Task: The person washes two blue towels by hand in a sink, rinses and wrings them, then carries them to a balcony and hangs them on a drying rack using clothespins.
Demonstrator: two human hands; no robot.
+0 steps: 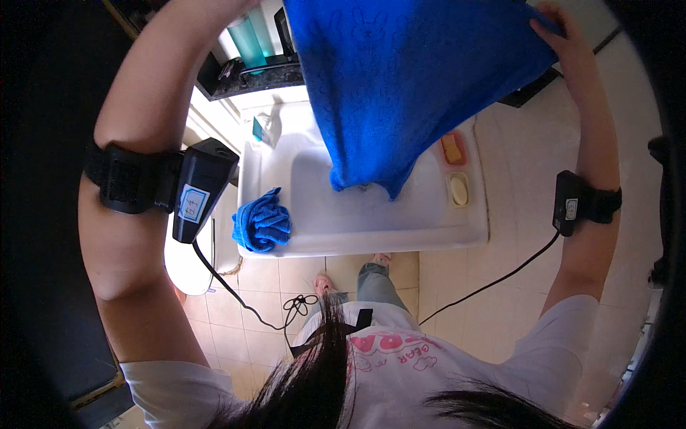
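Observation:
A large blue towel (391, 80) with a rabbit pattern hangs spread over a white sink (353, 236), its lower end reaching down to the basin. My right hand (563, 27) grips the towel's right corner between thumb and fingers, at the top right. My left hand is past the top edge of the view; only its forearm shows, raised at the upper left. A second blue cloth (261, 221) lies bunched up on the sink's front left corner. The towel hides part of the basin and the tap area.
At the sink's right rim sit a pale bar of soap in a dish (459, 190) and an orange-yellow bar in a red dish (453, 148). A white and green tube (260, 130) stands at the back left. Above, a dark shelf (268, 75) holds a teal bottle (247, 43).

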